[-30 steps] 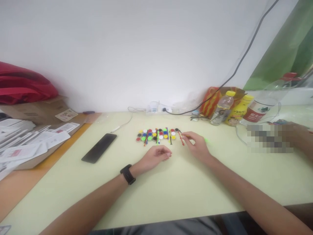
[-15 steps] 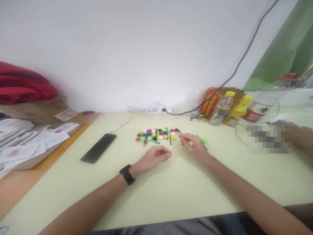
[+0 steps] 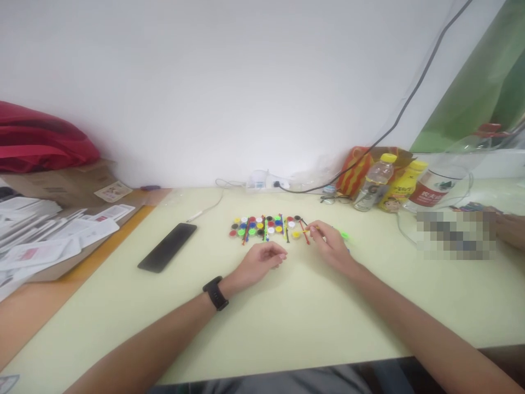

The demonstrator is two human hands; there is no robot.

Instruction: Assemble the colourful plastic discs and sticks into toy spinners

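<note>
Several small coloured discs (image 3: 262,225) lie in rows on the pale yellow table (image 3: 287,306), with thin coloured sticks laid between the columns. My right hand (image 3: 330,246) rests at the right end of the rows, its fingers pinched on a thin stick (image 3: 311,229) next to a red stick (image 3: 304,232). A yellow disc (image 3: 296,234) lies just left of its fingertips. My left hand (image 3: 262,260), with a black watch (image 3: 215,293) on the wrist, lies loosely curled on the table below the rows and holds nothing that I can see.
A black phone (image 3: 167,254) lies left of the discs. Papers and cardboard (image 3: 53,235) pile at the far left under a red bag (image 3: 41,139). Bottles (image 3: 375,189), glasses, a power strip (image 3: 266,183) and cables line the wall. Another person's hand (image 3: 511,230) is at the right edge.
My right hand has shifted slightly right and toward me at the end of the rows, and a yellow disc now lies at the right end. The left hand has stayed put.
</note>
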